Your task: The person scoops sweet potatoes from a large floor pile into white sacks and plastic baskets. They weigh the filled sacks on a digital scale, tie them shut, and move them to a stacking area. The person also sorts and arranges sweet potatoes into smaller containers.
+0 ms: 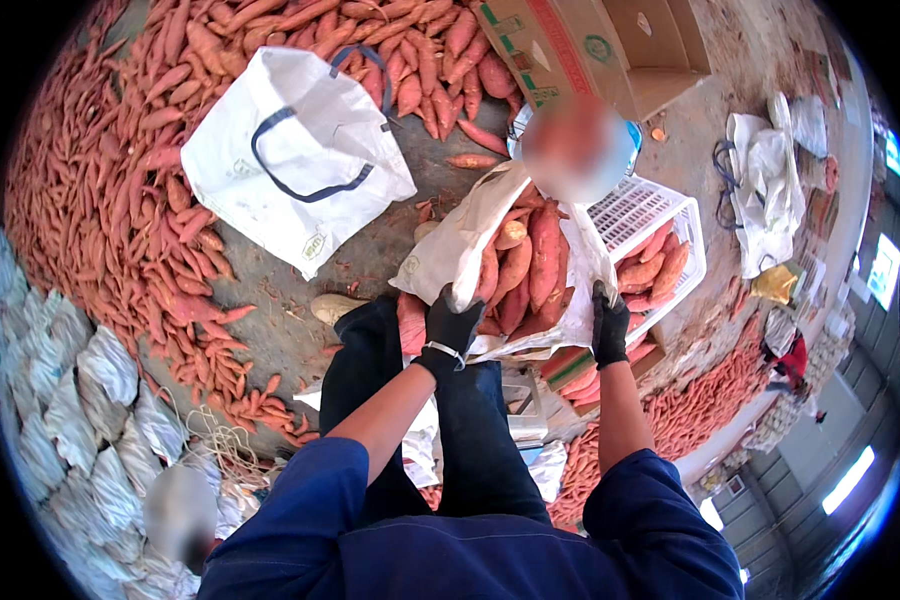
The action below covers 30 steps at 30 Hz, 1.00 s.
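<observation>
A white woven bag (439, 255) lies open in front of me, with several large reddish sweet potatoes (544, 247) inside. My left hand (450, 326), in a black glove with a pale band at the wrist, grips the near left part of its rim. On the opposite side, my right hand (610, 322), also gloved in black, is closed on the rim. The bag's mouth is spread between both hands. Just right of my right hand is a white plastic crate (694, 240) holding more sweet potatoes. A blurred patch hides what lies beyond the bag.
Another white bag (232, 176) with dark blue handles stands ahead on the left. A large heap of sweet potatoes (112, 180) spreads behind it. An open cardboard carton (547, 45) is at the far side. Filled white sacks (67, 405) and loose cord (221, 442) lie at lower left.
</observation>
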Available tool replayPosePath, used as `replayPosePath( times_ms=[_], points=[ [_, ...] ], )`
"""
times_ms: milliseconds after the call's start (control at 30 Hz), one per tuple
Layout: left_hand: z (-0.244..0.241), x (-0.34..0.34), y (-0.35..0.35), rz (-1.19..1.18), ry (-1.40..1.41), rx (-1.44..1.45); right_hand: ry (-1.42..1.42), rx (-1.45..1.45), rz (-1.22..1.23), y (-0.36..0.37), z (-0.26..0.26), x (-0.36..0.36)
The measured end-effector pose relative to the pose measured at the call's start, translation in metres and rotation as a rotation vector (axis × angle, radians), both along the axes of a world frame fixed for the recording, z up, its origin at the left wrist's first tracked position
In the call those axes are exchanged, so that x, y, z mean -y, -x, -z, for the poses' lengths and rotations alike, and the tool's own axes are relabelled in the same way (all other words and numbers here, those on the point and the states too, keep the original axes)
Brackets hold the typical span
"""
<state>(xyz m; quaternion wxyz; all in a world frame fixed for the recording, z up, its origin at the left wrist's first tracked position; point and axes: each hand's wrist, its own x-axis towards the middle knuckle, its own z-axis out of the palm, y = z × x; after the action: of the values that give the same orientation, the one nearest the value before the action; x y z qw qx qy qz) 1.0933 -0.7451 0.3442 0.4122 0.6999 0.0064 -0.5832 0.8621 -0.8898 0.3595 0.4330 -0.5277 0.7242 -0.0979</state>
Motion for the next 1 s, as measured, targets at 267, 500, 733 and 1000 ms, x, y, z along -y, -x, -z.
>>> replayPosePath(
  times_ms=[267, 500, 733, 1000],
  points=[
    [0.053, 0.010, 0.004, 0.416, 0.050, 0.351, -0.087, -0.002, 0.268, 0.013, 0.023, -0.026],
    [0.077, 0.024, -0.024, 0.289, -0.043, 0.312, -0.093, -0.028, 0.105, -0.002, 0.065, -0.010],
    [0.105, 0.048, -0.002, 0.319, 0.098, 0.429, -0.085, -0.105, 0.128, 0.020, 0.090, -0.012],
    [0.049, 0.110, -0.011, 0.620, 0.173, 0.351, 0.068, 0.017, 0.375, 0.046, 0.058, -0.057]
  ],
)
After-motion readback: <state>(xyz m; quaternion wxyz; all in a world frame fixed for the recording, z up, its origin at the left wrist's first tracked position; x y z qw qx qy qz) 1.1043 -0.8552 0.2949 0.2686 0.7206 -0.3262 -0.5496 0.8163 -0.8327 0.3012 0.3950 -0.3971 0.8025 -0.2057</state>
